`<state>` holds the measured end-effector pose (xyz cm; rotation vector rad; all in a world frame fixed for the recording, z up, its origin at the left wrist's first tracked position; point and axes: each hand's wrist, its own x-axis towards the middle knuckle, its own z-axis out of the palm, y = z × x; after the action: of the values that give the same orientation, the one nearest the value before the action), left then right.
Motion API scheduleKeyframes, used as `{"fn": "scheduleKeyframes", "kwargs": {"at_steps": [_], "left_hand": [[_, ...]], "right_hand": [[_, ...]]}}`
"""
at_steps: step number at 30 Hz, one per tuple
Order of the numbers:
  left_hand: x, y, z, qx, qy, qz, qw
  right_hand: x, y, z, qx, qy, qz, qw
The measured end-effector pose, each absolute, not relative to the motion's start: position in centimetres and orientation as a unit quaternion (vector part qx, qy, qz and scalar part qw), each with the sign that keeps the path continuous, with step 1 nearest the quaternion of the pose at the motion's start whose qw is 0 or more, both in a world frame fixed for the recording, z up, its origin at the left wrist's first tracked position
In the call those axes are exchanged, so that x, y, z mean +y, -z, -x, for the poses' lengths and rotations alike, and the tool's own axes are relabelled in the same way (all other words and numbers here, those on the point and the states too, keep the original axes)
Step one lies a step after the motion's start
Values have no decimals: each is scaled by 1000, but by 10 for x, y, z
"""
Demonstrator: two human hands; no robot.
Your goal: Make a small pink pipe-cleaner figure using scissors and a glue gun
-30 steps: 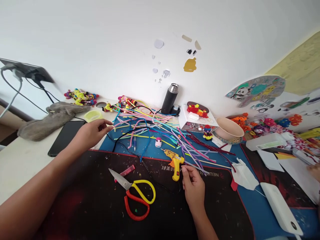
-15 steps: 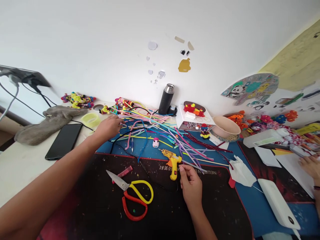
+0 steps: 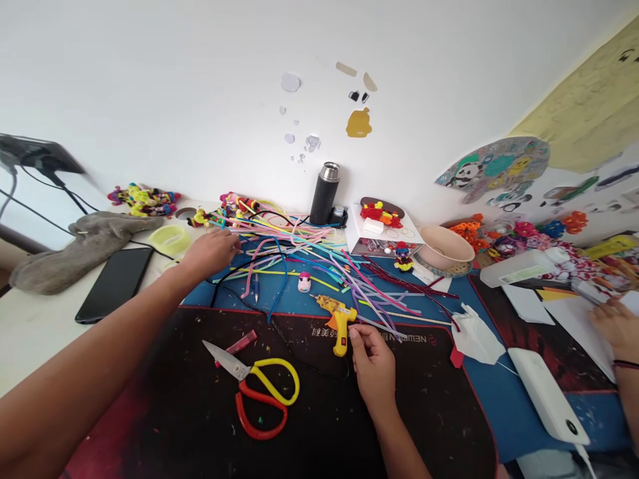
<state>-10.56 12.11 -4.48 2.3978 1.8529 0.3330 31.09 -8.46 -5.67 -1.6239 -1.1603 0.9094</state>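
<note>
My left hand [image 3: 212,251] reaches to the left end of a loose pile of coloured pipe cleaners [image 3: 304,247]; its fingertips are partly hidden, so I cannot tell whether they grip one. Just right of the handle of a yellow glue gun [image 3: 341,332], my right hand [image 3: 374,364] is closed, thumb against curled fingers. What it holds, if anything, is too small to make out. Scissors [image 3: 244,372] with one yellow and one red handle lie on the black mat [image 3: 200,432]. A small pink-and-white figure [image 3: 304,282] stands between the pile and the glue gun.
A black thermos [image 3: 324,196] and a white box [image 3: 384,239] stand by the wall. Further right are a pinkish bowl [image 3: 444,249], a white mask [image 3: 476,339] and a white power bank [image 3: 546,396]. A phone [image 3: 114,283] lies left. Another person's hand [image 3: 614,326] rests at the right edge.
The whole view has shifted slightly, so things sit a little further left. My left hand stays at the pipe cleaners and my right hand stays beside the glue gun.
</note>
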Motion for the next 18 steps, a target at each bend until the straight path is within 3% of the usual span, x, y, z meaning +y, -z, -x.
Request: {"fn": "scheduleKeyframes", "kwargs": {"at_steps": [8,18], "left_hand": [[120,34,101,583,-45,-811,-14],[117,27,96,557,-55,-826,-70]], "right_hand": [[-85,57,-311,-487,-373,654,443],[-84,57,-310,-498,-361,660,431]]}}
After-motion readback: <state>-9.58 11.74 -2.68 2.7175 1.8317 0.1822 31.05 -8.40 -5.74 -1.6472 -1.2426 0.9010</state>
